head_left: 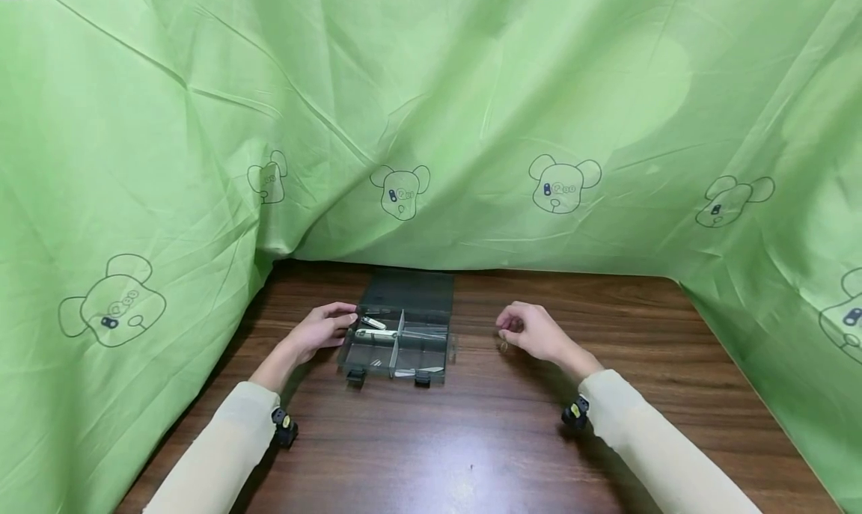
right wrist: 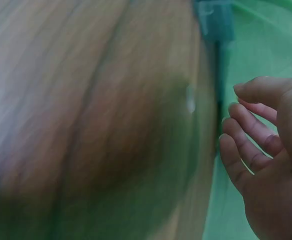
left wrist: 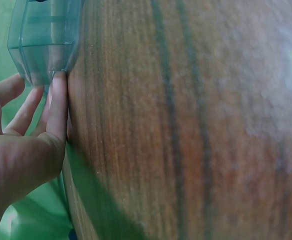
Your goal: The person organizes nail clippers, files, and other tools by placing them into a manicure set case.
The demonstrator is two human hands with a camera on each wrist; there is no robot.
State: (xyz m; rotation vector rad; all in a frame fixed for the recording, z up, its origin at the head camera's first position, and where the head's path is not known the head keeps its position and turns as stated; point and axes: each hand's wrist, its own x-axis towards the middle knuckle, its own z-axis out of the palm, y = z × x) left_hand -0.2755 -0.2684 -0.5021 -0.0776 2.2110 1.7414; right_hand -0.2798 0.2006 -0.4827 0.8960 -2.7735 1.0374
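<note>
A dark-tinted clear plastic compartment box [head_left: 393,355] lies on the table with its lid [head_left: 412,288] folded back. My left hand [head_left: 322,328] rests its fingertips against the box's left end; in the left wrist view its fingers [left wrist: 60,107] are nearly straight there. Inside are a small nail clipper [head_left: 373,322], a pale long-handled tool [head_left: 376,334], thin clear sticks [head_left: 424,333] and a slim silvery tool [head_left: 419,372]. My right hand [head_left: 535,331] hovers right of the box, fingers loosely bent. Just below its fingertips is a small ring-like thing [head_left: 503,346], too small to identify.
The brown wooden table [head_left: 404,454] stretches toward me. A green curtain [head_left: 471,125] with bear-head drawings hangs round its back and sides. Two black latches [head_left: 422,379] stick out from the box's front edge.
</note>
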